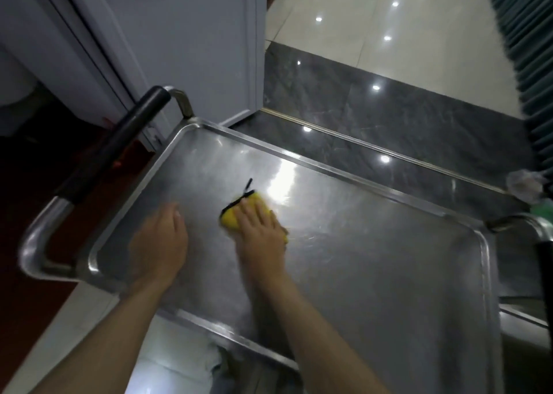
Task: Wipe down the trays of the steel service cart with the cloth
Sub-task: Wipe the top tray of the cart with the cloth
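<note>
The steel cart's top tray (pixel 374 244) fills the middle of the view, shiny and bare. A yellow cloth (pixel 232 217) with a black edge and loop lies on the tray left of centre. My right hand (pixel 260 229) presses flat on the cloth with straight fingers and covers most of it. My left hand (pixel 160 244) rests flat on the tray surface just left of the cloth, near the tray's left rim. Both hands look slightly blurred.
The cart's handle with a black grip (pixel 119 142) rises at the left end, and a second handle (pixel 535 232) shows at the right edge. A white door (pixel 179 40) stands behind. Dark floor tiles and a brass threshold strip (pixel 374 151) lie beyond the tray.
</note>
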